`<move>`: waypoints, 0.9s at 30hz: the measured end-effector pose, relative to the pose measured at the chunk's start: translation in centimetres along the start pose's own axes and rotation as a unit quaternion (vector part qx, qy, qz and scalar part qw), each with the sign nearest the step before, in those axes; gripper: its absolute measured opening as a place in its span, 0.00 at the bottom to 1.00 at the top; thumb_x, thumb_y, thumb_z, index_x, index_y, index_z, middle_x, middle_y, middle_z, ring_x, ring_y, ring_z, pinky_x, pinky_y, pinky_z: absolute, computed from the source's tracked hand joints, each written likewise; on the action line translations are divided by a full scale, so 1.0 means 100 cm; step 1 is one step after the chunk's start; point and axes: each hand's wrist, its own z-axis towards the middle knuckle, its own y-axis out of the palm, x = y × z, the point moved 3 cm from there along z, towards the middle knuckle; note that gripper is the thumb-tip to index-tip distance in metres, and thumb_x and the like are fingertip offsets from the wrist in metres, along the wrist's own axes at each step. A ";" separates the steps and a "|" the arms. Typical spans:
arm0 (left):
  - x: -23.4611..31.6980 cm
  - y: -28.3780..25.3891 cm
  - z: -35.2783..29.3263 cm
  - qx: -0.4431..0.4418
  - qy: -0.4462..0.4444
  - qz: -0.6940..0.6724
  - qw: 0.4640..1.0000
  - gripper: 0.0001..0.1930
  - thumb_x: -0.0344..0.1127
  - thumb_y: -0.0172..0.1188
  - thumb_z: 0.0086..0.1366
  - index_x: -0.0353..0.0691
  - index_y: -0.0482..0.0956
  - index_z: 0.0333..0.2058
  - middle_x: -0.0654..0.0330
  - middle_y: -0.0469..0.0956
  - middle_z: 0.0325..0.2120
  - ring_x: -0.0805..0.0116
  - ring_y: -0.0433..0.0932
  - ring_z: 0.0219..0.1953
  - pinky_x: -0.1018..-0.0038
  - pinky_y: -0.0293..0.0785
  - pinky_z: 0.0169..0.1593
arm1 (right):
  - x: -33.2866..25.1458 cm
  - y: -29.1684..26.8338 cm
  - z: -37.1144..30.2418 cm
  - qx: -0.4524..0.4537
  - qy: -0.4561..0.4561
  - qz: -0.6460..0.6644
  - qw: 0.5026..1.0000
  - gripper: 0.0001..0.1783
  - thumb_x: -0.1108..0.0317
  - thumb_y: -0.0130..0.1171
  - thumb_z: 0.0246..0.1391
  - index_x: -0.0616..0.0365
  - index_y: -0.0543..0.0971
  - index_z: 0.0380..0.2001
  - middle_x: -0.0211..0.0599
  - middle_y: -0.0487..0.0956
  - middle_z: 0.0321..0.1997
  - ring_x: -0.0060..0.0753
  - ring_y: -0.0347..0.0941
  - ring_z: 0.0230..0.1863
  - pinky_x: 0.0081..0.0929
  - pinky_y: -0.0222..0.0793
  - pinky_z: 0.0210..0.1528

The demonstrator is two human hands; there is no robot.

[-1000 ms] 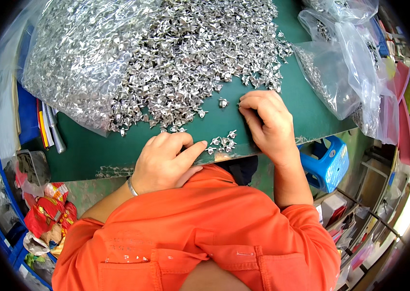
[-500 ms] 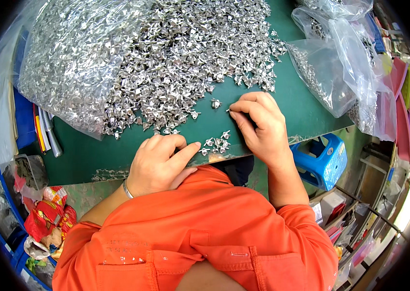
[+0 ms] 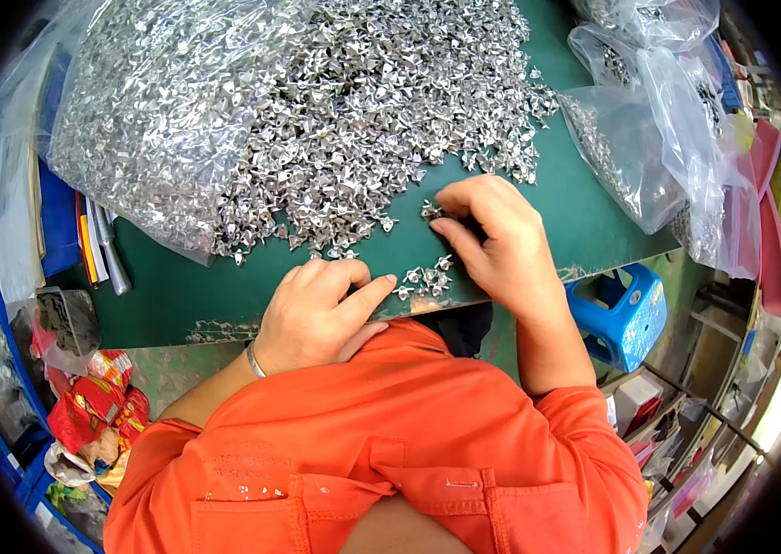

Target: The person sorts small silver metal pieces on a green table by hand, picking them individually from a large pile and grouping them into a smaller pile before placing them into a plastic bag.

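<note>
A large heap of small silvery metal clips [image 3: 354, 120], bent sheet pieces with little wings, covers the far side of the green table [image 3: 169, 300]. My right hand [image 3: 501, 240] is over the table in front of the heap, its thumb and forefinger closing on a single metal clip [image 3: 430, 210] at their tips. Nearer the front edge lies a small group of loose clips [image 3: 426, 280]. Beside that group rests my left hand [image 3: 321, 309], the forefinger stretched toward the clips, the other fingers loosely bent and no object visible in it.
A clear plastic bag [image 3: 150, 138] spreads over the heap's left part. More bags of metal pieces [image 3: 630, 152] lie at the table's right end. Pens [image 3: 106, 245] sit at the left, and a blue stool [image 3: 626, 314] stands below the right edge.
My right hand has moved slightly left, its fingertips coming to the lone clip that lay apart from them. My left hand stays beside the small group. The whole view has shifted a little.
</note>
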 end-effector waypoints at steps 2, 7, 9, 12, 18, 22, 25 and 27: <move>-0.002 0.003 -0.001 0.001 0.005 0.001 1.000 0.30 0.37 0.76 0.42 0.46 0.81 0.49 0.62 0.73 0.36 0.59 0.71 0.33 0.65 0.69 0.37 | 0.002 -0.005 -0.005 0.004 0.030 0.015 0.999 0.12 0.78 0.69 0.43 0.61 0.78 0.32 0.39 0.77 0.30 0.44 0.75 0.33 0.37 0.71 0.36; -0.002 0.003 -0.003 0.001 0.004 0.004 1.000 0.30 0.37 0.76 0.43 0.46 0.81 0.49 0.62 0.73 0.36 0.60 0.71 0.33 0.65 0.69 0.37 | -0.006 -0.012 -0.006 -0.077 -0.059 0.105 0.990 0.11 0.76 0.70 0.44 0.60 0.80 0.32 0.38 0.78 0.30 0.42 0.75 0.32 0.35 0.71 0.36; -0.002 0.003 -0.002 0.000 0.004 0.005 1.000 0.29 0.37 0.76 0.43 0.46 0.81 0.49 0.62 0.73 0.36 0.60 0.71 0.33 0.65 0.69 0.37 | -0.012 -0.005 0.000 -0.011 -0.049 0.047 0.998 0.10 0.76 0.70 0.44 0.60 0.80 0.32 0.38 0.78 0.31 0.42 0.76 0.32 0.34 0.71 0.37; -0.002 0.003 -0.001 0.003 0.003 0.003 1.000 0.29 0.37 0.76 0.43 0.46 0.81 0.48 0.62 0.73 0.35 0.60 0.71 0.32 0.65 0.69 0.36 | -0.010 0.004 0.005 0.020 -0.035 -0.005 0.999 0.09 0.78 0.67 0.46 0.61 0.81 0.33 0.41 0.78 0.32 0.44 0.77 0.33 0.34 0.73 0.38; -0.002 0.003 0.000 -0.002 0.000 -0.004 1.000 0.28 0.36 0.75 0.43 0.45 0.81 0.48 0.62 0.73 0.37 0.60 0.72 0.34 0.65 0.70 0.37 | -0.002 -0.007 -0.002 0.040 0.060 -0.036 0.997 0.04 0.78 0.64 0.50 0.63 0.81 0.31 0.42 0.78 0.30 0.45 0.78 0.32 0.34 0.75 0.36; -0.001 0.001 -0.002 -0.016 -0.012 0.001 1.000 0.27 0.35 0.74 0.44 0.44 0.81 0.48 0.63 0.74 0.38 0.61 0.73 0.36 0.66 0.71 0.39 | 0.011 -0.022 -0.007 0.067 0.093 -0.023 0.993 0.05 0.80 0.61 0.52 0.63 0.80 0.33 0.44 0.79 0.33 0.45 0.78 0.34 0.33 0.74 0.39; -0.002 0.003 -0.001 -0.004 -0.005 0.002 1.000 0.29 0.36 0.76 0.42 0.45 0.81 0.47 0.62 0.73 0.37 0.60 0.72 0.34 0.65 0.70 0.37 | 0.012 -0.029 -0.009 0.072 0.045 -0.011 0.996 0.11 0.85 0.58 0.51 0.62 0.80 0.37 0.44 0.80 0.36 0.46 0.78 0.39 0.33 0.74 0.42; -0.002 0.004 -0.001 0.002 -0.002 0.003 1.000 0.30 0.36 0.77 0.40 0.46 0.81 0.47 0.61 0.73 0.36 0.59 0.72 0.33 0.65 0.70 0.36 | 0.008 -0.021 -0.010 0.032 0.004 -0.017 0.999 0.12 0.84 0.60 0.48 0.62 0.80 0.38 0.43 0.80 0.38 0.47 0.77 0.41 0.35 0.74 0.44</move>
